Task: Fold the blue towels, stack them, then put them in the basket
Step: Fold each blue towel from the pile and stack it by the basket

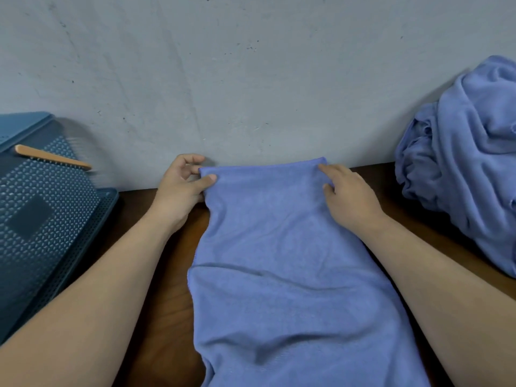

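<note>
The left hand (pixel 178 188) holds the far left corner of a blue towel (pixel 279 261). Its thumb sits on top of the cloth and its fingers curl under the corner, so the corner is pinched between them. The right hand (pixel 351 196) is on the far right corner of the same towel. One finger lies along the far edge and the thumb rests on the cloth a little nearer. I cannot tell if this hand pinches the corner or only presses on it. Both arms are bare and reach forward, one on each side of the towel.

The towel lies on a brown bench (pixel 167 317), in the middle, between the two arms. It is spread out long, from the person to the far edge of the bench. It has a few soft wrinkles and a fold line across the middle. Its far edge is close to the gray wall (pixel 251 79) behind the bench.

On the right there is a pile of blue towels (pixel 469 152). They are all crumpled and heaped up against the wall, apart from the right hand.

On the left there is a dark blue basket (pixel 42 219) with lots of little holes in it. It has a light brown handle (pixel 53 157) near its top. The basket is beside the left arm and touches the wall.
</note>
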